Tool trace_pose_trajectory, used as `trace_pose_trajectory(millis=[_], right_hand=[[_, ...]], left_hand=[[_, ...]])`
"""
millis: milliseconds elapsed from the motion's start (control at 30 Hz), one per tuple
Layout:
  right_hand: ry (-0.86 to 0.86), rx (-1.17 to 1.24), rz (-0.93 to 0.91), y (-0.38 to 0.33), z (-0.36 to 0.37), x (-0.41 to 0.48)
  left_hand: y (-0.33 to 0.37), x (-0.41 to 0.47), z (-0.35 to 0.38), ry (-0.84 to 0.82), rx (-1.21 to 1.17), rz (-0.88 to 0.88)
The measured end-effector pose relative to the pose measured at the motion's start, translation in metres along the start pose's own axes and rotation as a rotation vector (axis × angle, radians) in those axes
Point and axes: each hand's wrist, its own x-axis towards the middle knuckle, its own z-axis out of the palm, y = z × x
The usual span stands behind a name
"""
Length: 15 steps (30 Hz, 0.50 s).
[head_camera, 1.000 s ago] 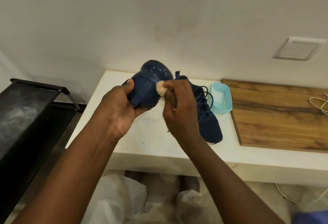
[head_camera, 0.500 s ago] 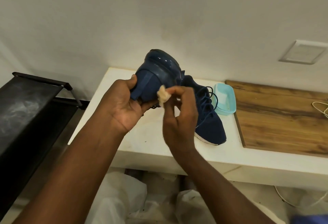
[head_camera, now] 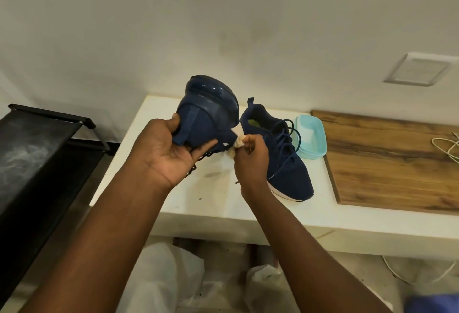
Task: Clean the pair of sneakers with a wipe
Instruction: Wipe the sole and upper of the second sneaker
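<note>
Navy sneaker, heel toward us, toe pointing away: our left hand grips its heel; at its right edge, our right hand pinches the wipe against it.

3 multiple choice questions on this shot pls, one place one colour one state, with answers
1. Where does the sneaker that is not held lie?
A) on the white counter
B) on a black rack
C) on a wooden board

2. What colour is the container beside it?
A) red
B) light blue
C) black

3. What is the right hand doing?
A) resting flat on the counter
B) holding a cord
C) pinching the wipe against the held sneaker

Answers:
1 A: its sole sits on the white top.
2 B: the container is pale blue.
3 C: it pinches the wipe at the sneaker that the left hand grips.
</note>
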Motion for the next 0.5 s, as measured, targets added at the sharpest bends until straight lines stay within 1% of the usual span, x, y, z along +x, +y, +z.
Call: trace_pose_trajectory(millis=[33,67,100,233,300,333,367,400,433,467,500], right_hand=[[0.006,0.066,0.027,-0.008,0.003,-0.001],[0.010,0.118,0.005,-0.020,0.006,-0.005],[0.011,0.143,-0.054,-0.033,0.009,-0.011],[-0.012,0.133,-0.449,-0.065,0.013,-0.036],[-0.001,0.074,-0.536,-0.055,0.013,-0.035],[0.012,0.033,-0.517,-0.045,0.014,-0.031],[0.021,-0.005,-0.448,-0.033,0.014,-0.025],[0.019,-0.021,-0.331,-0.021,0.013,-0.019],[0.010,-0.005,-0.170,-0.012,0.011,-0.013],[0.000,0.038,-0.005,-0.005,0.009,-0.008],[-0.008,0.091,0.122,-0.002,0.009,-0.005]], left_hand=[[0.000,0.001,0.000,0.001,-0.001,0.002],[0.000,0.002,-0.001,0.000,-0.006,0.008],[0.000,0.003,-0.002,0.003,-0.013,0.015],[0.004,0.006,-0.007,-0.013,-0.043,0.000],[0.005,0.006,-0.008,-0.014,-0.048,-0.013],[0.005,0.005,-0.008,-0.010,-0.048,-0.015],[0.005,0.005,-0.008,-0.004,-0.045,-0.012],[0.004,0.004,-0.008,0.000,-0.044,-0.010],[0.004,0.004,-0.007,0.003,-0.042,-0.011],[0.003,0.004,-0.007,0.000,-0.039,-0.018],[0.003,0.004,-0.007,-0.005,-0.033,-0.023]])
